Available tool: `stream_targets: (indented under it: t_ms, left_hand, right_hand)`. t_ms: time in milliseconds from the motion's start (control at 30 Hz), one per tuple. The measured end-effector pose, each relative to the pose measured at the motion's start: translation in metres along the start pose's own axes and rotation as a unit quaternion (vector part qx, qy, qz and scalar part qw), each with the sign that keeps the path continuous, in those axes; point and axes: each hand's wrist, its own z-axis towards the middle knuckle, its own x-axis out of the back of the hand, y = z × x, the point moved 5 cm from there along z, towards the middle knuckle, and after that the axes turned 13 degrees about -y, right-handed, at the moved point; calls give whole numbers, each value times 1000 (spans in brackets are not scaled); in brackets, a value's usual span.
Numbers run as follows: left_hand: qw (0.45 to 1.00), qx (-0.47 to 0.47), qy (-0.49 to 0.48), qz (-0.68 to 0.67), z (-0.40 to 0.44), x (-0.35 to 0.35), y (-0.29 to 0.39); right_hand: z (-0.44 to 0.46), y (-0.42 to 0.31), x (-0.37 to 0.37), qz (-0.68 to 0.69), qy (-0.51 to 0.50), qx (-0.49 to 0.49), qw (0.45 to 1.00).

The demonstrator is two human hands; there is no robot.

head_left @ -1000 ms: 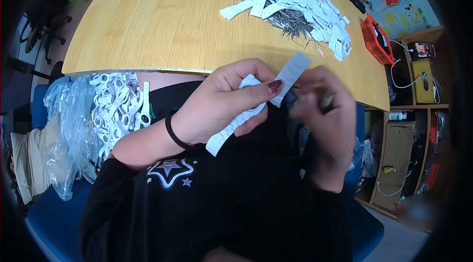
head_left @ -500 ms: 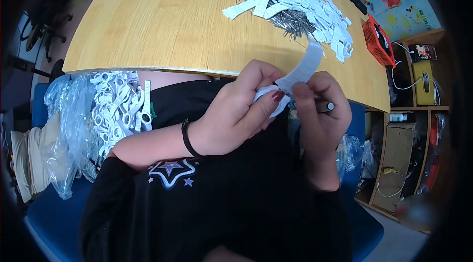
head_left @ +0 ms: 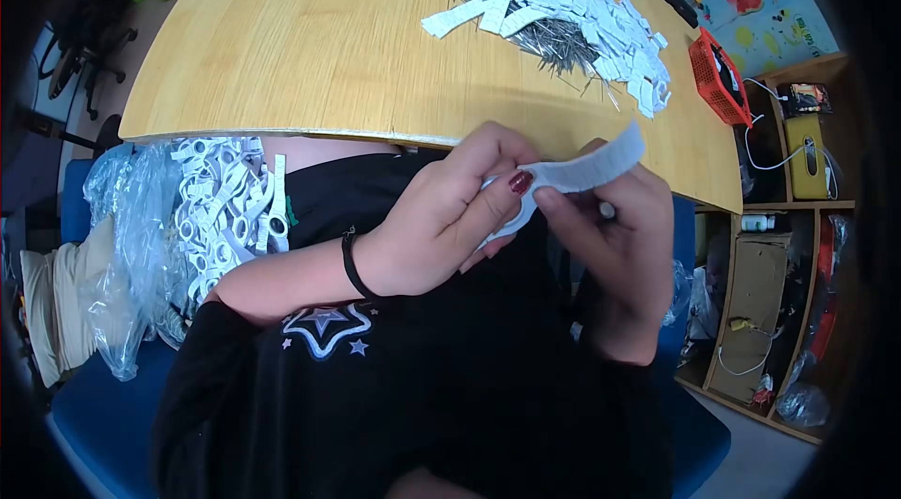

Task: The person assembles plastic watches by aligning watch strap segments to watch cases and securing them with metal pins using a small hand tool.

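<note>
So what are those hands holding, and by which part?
The left hand grips a white strip away from its free tip; the right hand grips a rod, one end showing.

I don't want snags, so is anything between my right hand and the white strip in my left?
Nothing visible is. Your right hand is right at the strip, its thumb close to your left hand; the tool in its grip shows below the strip in view.

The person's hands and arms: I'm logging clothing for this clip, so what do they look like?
Both hands are ungloved. The left hand has a glossy dark red thumbnail and a thin black band around its wrist. The right hand shows no band. Loose black sleeves end short of both wrists.
</note>
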Motion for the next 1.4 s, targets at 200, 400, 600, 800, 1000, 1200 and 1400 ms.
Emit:
stream_targets:
  t_ms: [200, 400, 600, 800, 1000, 1200, 1400]
  left_hand:
    - [993, 20, 10, -116, -3, 5, -6]
    - [979, -13, 62, -193, -3, 8, -9]
    - [960, -14, 93, -262, -5, 12, -11]
    - [933, -21, 80, -351, -1, 10, -6]
    - [909, -13, 29, -416, 1, 5, -6]
    - [896, -8, 3, -444, 1, 4, -7]
    - [891, -6, 1, -455, 2, 3, -6]
  right_hand:
    - [15, 49, 18, -37, -35, -133, 990]
    - [35, 61, 7, -281, 39, -144, 948]
    - [22, 41, 2, -259, 14, -53, 964]
    - [8, 17, -14, -240, -2, -3, 971]
    - [-11, 31, -15, 197, 164, -44, 966]
    - [-5, 24, -24, 392, 166, -32, 904]
    - [-7, 24, -24, 375, 171, -39, 910]
